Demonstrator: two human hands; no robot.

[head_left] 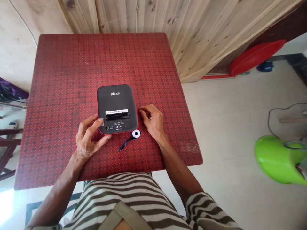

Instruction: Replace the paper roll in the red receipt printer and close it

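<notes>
A small black printer (117, 107) sits mid-bench (72, 70), its buttons facing the person, seemingly squared up for handling. The left hand (87, 137), half open, clasps its near left corner between thumb and forefinger, steadying it. The right hand (153, 121), its fingers loosely curled, touches the right side and holds nothing. A white tape roll (136, 134) lies just beside the printer's front edge.

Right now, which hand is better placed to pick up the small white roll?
Probably the right hand: it rests on the table just beside the roll, while the left hand is touching the front corner of the printer.
</notes>
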